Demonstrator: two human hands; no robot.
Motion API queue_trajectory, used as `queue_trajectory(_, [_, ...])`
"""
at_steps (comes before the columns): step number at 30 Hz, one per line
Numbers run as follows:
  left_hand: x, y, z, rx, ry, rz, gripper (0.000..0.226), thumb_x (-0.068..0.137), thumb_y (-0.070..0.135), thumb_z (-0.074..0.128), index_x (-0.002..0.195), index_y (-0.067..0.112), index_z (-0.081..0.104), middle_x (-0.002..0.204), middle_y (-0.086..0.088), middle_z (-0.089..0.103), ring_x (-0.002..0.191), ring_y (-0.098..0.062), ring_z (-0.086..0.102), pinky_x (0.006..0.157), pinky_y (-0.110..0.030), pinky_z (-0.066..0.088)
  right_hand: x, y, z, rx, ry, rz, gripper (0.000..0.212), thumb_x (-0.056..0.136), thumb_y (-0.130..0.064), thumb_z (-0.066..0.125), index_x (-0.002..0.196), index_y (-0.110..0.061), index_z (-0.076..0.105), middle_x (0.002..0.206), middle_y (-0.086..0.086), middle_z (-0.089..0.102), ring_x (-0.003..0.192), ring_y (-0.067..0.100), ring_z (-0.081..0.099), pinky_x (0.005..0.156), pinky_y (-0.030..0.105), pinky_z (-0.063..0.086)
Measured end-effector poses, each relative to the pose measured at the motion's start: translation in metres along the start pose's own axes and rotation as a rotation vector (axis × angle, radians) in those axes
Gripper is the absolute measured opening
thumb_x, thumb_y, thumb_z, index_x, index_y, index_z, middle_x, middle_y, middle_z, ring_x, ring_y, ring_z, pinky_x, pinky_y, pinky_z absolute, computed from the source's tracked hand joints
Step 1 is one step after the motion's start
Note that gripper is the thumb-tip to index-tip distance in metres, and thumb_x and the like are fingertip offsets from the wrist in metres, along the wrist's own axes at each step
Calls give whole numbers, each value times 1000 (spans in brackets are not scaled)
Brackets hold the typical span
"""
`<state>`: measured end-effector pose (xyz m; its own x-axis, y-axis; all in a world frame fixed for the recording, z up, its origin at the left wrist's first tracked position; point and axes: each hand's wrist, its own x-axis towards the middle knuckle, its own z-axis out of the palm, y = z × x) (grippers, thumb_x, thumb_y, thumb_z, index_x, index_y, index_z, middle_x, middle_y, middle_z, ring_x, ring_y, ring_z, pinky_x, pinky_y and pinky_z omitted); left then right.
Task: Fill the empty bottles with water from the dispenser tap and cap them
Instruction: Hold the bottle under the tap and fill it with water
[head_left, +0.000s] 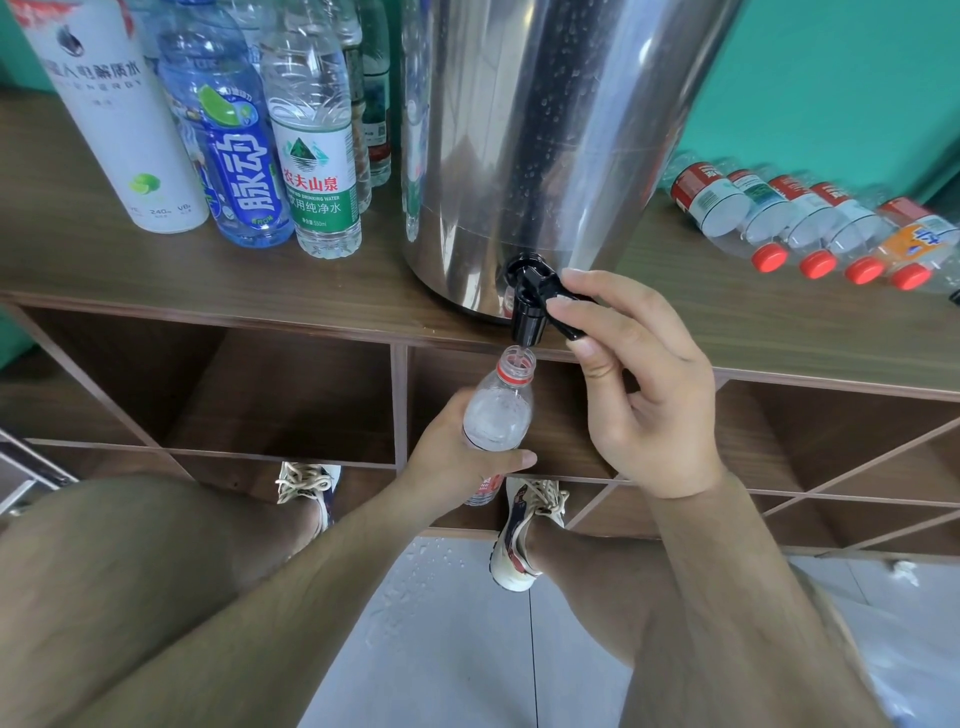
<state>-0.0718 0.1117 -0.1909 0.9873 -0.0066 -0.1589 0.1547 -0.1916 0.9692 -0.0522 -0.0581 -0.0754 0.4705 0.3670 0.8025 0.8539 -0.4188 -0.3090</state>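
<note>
While the left hand (457, 460) grips an uncapped clear bottle (498, 413) round its middle, fingers and thumb curled about it, the bottle's open mouth sits just under the black tap (529, 312) of the steel dispenser (545, 130). Up and to the side of it, the right hand (641, 384) pinches the tap's lever (571, 329) between thumb and forefinger, other fingers loosely curled. Beyond the left hand, upright bottles (314, 150) stand on the desk (208, 283); beyond the right hand, red-capped bottles (810, 228) lie on their sides
</note>
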Motion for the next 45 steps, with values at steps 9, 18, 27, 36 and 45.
queue_trajectory(9, [0, -2, 0, -31, -4, 3, 75, 75, 30, 92, 130, 42, 43, 121, 20, 57, 111, -5, 57, 84, -16, 46, 0, 2, -1, -4, 1, 2, 31, 98, 13, 57, 122, -1, 70, 132, 15, 64, 124, 25, 64, 104, 36, 50])
queue_trajectory(18, [0, 0, 0, -8, 1, 2, 74, 75, 31, 91, 128, 44, 41, 116, 23, 55, 106, -2, 56, 77, -10, 42, 1, 2, -1, -1, -1, -9, 38, 95, 19, 56, 123, -3, 68, 132, 12, 63, 124, 23, 63, 104, 32, 49])
queue_trajectory(27, [0, 1, 1, -5, 4, 1, 74, 76, 30, 91, 127, 44, 40, 116, 24, 54, 106, -2, 56, 76, -10, 41, 1, 1, -1, 3, 1, -8, 39, 95, 21, 55, 124, -3, 68, 131, 13, 63, 125, 17, 62, 104, 27, 47])
queue_trajectory(36, [-1, 0, 0, -2, 0, -3, 72, 76, 29, 91, 126, 43, 40, 114, 25, 54, 103, 0, 56, 76, -9, 42, 1, 1, -1, -4, 6, 5, 33, 97, 16, 56, 121, -3, 69, 132, 13, 63, 123, 19, 62, 104, 31, 48])
queue_trajectory(45, [-2, 0, 1, 11, -1, -6, 73, 77, 29, 90, 127, 43, 40, 114, 25, 53, 102, -2, 56, 83, -14, 44, 0, 2, 0, 9, 1, 11, 34, 98, 15, 55, 123, -4, 68, 132, 15, 63, 122, 24, 63, 99, 35, 53])
